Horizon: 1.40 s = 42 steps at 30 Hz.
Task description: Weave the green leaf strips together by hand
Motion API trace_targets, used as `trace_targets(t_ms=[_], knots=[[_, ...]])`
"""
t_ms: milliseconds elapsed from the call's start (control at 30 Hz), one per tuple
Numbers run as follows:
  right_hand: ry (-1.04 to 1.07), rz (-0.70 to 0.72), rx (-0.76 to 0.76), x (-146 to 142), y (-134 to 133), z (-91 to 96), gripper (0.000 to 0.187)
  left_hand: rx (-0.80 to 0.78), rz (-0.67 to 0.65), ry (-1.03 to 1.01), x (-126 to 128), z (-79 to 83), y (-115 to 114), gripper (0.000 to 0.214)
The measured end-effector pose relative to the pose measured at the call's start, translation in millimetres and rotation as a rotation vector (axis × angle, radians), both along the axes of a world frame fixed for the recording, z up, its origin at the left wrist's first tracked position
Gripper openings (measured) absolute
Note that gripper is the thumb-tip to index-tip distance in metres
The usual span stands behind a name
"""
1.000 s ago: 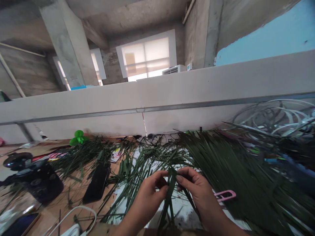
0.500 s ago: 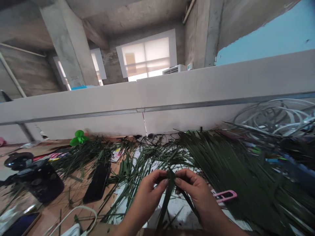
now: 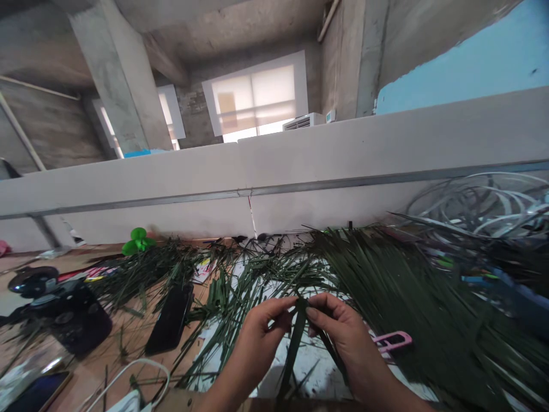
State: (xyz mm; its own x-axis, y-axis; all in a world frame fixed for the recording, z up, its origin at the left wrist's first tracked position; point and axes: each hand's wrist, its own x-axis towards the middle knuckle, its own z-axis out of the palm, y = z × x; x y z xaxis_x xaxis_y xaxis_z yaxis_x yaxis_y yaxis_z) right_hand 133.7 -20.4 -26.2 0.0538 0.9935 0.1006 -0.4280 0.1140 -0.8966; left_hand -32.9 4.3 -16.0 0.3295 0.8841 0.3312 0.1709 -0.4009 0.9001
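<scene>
My left hand (image 3: 262, 332) and my right hand (image 3: 337, 332) meet at the bottom middle, both pinching the top of a long dark green leaf strip (image 3: 294, 352). The strip hangs down between my wrists toward the lower edge. Thumbs and forefingers press together on its folded upper end. A big heap of similar green leaf strips (image 3: 386, 286) lies spread on the table just beyond and to the right of my hands.
A black phone (image 3: 169, 317) lies left of my hands, a pink-handled tool (image 3: 392, 340) to the right. Dark gear (image 3: 64, 315), a white cable (image 3: 128, 377) and a green clip (image 3: 136, 240) sit at the left. Coiled pale strips (image 3: 484, 203) pile at far right against a white partition (image 3: 274, 177).
My fingers have shifted slightly on the top of the leaf strip, staying pinched together; the strip's upper end sits a little lower than a second ago. Nothing else has moved.
</scene>
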Motion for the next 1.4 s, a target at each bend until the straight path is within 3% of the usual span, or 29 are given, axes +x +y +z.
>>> trace_targets(t_ms=[200,300,667,967,1167,1400], knots=[[-0.046,-0.008,0.029,1.6,0.6,0.0,0.02,-0.255,-0.095,-0.213,4.0,-2.8,3.6,0.036],[-0.065,-0.018,0.03,0.7,0.3,1.1,0.021,-0.297,-0.141,-0.322,8.3,0.3,1.3,0.036],[-0.11,-0.024,0.075,-3.7,-0.4,-6.8,0.026,-0.228,-0.018,-0.293,12.1,2.2,-4.9,0.028],[-0.168,-0.094,0.11,-1.9,1.5,-8.8,0.022,-0.288,-0.039,-0.382,13.7,3.3,-3.7,0.029],[-0.191,-0.065,0.094,-1.1,-1.2,-2.2,0.023,-0.149,0.008,-0.207,8.9,4.2,-3.5,0.022],[-0.084,-0.016,0.067,-2.3,-0.7,1.1,0.021,-0.155,-0.091,-0.18,3.9,-1.0,-1.1,0.029]])
